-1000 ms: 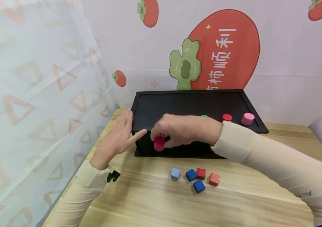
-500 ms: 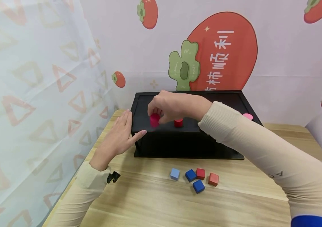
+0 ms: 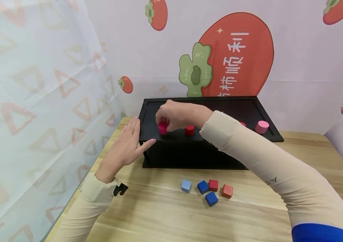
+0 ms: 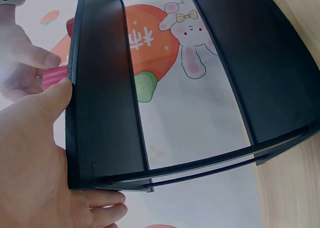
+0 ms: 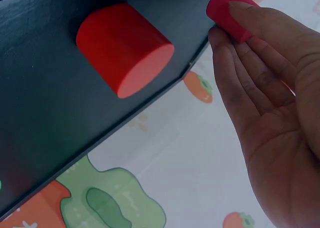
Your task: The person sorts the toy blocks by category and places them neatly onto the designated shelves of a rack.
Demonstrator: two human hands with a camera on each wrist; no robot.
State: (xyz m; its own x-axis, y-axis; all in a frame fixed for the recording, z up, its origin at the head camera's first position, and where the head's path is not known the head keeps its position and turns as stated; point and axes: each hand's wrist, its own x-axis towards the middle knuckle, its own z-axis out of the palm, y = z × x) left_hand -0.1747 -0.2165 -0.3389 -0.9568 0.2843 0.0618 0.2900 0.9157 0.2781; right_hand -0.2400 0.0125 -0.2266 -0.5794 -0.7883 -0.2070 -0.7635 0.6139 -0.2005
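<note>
My right hand (image 3: 175, 115) pinches a crimson cylinder block (image 3: 163, 128) between thumb and fingers, at the left front of a black two-tier shelf's top (image 3: 219, 106). In the right wrist view the crimson cylinder (image 5: 222, 10) is upright at the board, with a bright red cylinder (image 5: 122, 50) beside it. My left hand (image 3: 126, 143) rests against the shelf's left edge, fingers straight and thumb pointing along the front. From the left wrist, the left thumb (image 4: 57, 99) lies at the top board's edge, right by the crimson cylinder.
A pink cylinder (image 3: 262, 127) stands at the right end of the shelf top; another red cylinder (image 3: 242, 124) is mostly hidden behind the right sleeve. On the wooden table in front lie a light blue cube (image 3: 186, 186), two blue cubes (image 3: 211, 198) and two reddish cubes (image 3: 227, 191).
My right hand has lifted the crimson cylinder from in front of the shelf up over its top, then lowered it slightly onto the left front. The left hand has stayed put.
</note>
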